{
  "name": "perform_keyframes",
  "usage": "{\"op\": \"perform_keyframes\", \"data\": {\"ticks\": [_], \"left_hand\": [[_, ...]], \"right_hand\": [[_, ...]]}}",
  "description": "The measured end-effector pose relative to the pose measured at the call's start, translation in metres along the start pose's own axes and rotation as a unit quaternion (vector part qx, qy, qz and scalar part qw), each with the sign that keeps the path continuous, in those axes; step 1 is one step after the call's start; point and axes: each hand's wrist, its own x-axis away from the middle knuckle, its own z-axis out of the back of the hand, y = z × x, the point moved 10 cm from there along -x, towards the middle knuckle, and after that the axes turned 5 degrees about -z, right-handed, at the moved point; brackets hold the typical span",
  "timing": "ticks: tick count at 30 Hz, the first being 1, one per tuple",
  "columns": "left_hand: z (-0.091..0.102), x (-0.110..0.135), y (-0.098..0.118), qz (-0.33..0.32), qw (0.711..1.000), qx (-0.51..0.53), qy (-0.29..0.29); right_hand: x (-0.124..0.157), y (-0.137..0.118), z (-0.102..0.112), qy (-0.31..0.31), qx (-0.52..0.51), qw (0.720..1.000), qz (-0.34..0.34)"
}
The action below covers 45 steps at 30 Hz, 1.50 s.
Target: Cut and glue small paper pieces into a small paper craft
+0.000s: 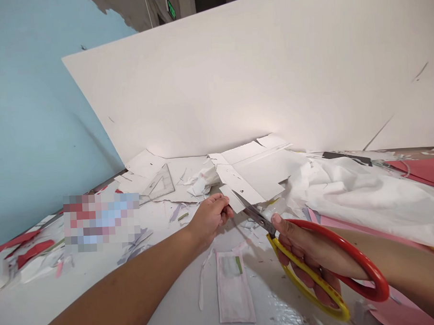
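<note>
My left hand (216, 214) pinches the near corner of a small piece of white card (235, 200) between thumb and fingers. In my right hand (307, 252) is a pair of scissors (262, 222) with one red and one yellow handle loop. The blades are spread and meet the edge of the white card just right of my left fingers. Behind it lies a larger white cardboard sheet (255, 163) with folds and cut edges. Below my hands, a flat pinkish-white rectangular piece (234, 293) with a small green strip rests on the table.
A clear set square (163, 181) lies at the back left among paper scraps. Crumpled white cloth or sheeting (362, 189) and pink paper (406, 307) are on the right. A large white board (252, 79) leans behind the table, beside a blue wall (31, 108).
</note>
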Motion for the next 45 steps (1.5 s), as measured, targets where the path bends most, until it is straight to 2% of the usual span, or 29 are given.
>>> {"op": "perform_keyframes", "data": {"ticks": [6,15,20,25,31,45], "left_hand": [[0.000,0.000,-0.001,0.001,1.000,0.000,0.002],[0.000,0.001,0.003,-0.008,1.000,-0.003,0.011],[0.001,0.002,0.004,-0.011,1.000,0.002,0.006],[-0.001,0.003,0.001,-0.011,1.000,0.003,0.002],[-0.001,0.003,0.002,-0.010,1.000,-0.007,0.008],[0.004,0.006,-0.007,0.034,0.995,-0.082,0.037]], "right_hand": [[-0.003,0.006,0.002,0.030,0.017,0.999,-0.018],[-0.009,0.013,-0.001,0.002,0.014,1.000,-0.017],[-0.006,0.013,0.002,0.018,0.001,0.999,-0.029],[0.001,0.003,0.001,0.023,-0.011,1.000,-0.007],[-0.007,0.010,-0.002,0.015,-0.011,0.999,-0.025],[-0.011,0.013,-0.003,0.040,0.001,0.999,-0.036]]}}
